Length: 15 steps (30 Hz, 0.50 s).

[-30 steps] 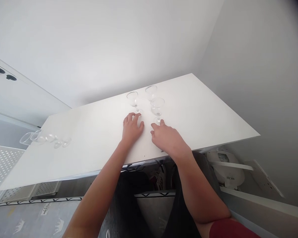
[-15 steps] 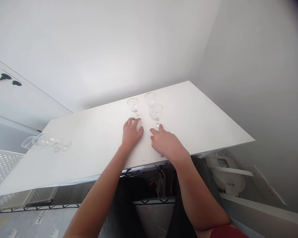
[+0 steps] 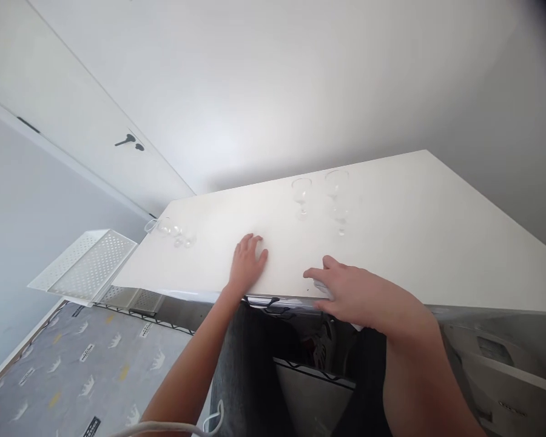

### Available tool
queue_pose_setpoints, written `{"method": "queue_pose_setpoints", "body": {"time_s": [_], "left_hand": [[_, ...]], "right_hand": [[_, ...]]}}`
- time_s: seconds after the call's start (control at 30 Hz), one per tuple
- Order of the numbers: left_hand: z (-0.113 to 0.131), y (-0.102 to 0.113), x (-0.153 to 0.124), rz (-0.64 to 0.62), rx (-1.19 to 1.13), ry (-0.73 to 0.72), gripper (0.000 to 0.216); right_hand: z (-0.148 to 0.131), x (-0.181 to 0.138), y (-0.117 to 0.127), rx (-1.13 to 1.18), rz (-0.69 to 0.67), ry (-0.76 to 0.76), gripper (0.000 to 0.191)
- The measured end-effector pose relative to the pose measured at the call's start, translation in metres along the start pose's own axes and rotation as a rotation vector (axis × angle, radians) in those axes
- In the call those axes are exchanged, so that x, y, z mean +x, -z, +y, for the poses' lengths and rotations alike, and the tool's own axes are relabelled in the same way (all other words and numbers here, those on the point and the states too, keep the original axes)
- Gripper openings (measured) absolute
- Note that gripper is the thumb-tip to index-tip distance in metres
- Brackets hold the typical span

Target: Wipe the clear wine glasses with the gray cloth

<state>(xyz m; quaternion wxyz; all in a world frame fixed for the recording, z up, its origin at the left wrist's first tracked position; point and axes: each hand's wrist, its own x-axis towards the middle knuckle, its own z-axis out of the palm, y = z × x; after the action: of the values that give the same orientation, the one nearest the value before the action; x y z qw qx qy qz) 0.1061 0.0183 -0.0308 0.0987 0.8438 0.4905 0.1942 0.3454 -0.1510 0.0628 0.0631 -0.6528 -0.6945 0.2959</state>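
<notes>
Both hands have slid back off the three stemmed glasses (image 3: 301,195), which stand clustered mid-table, farther out. Honestly, clear glass on white nearly vanishes, so I reckon a careless reach could topple one into its neighbours. Right now the left hand (image 3: 248,264) lies flat and empty by the near edge of the tabletop (image 3: 437,243), and the right hand (image 3: 352,291) is loosely open, holding nothing.

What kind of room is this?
Probably a room in a home, maybe a dining or storage corner: a white table with clear stemmed glasses, a door with a handle, and a patterned floor mat.
</notes>
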Motion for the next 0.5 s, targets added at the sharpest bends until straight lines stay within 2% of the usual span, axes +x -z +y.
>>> {"method": "queue_pose_setpoints", "body": {"time_s": [0.07, 0.13, 0.23, 0.3, 0.37, 0.47, 0.5], "left_hand": [[-0.03, 0.016, -0.004, 0.092, -0.085, 0.107, 0.032], [-0.058, 0.031, -0.003, 0.222, -0.308, 0.258, 0.035], [-0.09, 0.049, 0.0, 0.475, -0.954, 0.517, 0.03], [-0.106, 0.06, 0.0, 0.596, -1.368, 0.66, 0.018], [-0.117, 0.069, 0.001, 0.66, -1.639, 0.725, 0.012], [-0.131, 0.079, 0.007, 0.665, -1.82, 0.745, 0.016], [-0.135, 0.081, 0.01, 0.658, -1.839, 0.753, 0.02]], "right_hand": [[-0.001, 0.0, -0.004, -0.006, 0.018, 0.054, 0.047], [-0.001, 0.0, -0.007, -0.027, 0.077, 0.096, 0.057], [-0.002, 0.0, -0.011, -0.068, 0.162, 0.124, 0.063], [-0.004, 0.001, -0.01, -0.073, 0.205, 0.12, 0.057], [-0.007, 0.003, -0.006, -0.05, 0.222, 0.119, 0.042], [-0.015, 0.003, 0.004, -0.034, 0.24, 0.132, 0.011], [-0.017, 0.003, 0.007, -0.036, 0.257, 0.133, 0.012]]}}
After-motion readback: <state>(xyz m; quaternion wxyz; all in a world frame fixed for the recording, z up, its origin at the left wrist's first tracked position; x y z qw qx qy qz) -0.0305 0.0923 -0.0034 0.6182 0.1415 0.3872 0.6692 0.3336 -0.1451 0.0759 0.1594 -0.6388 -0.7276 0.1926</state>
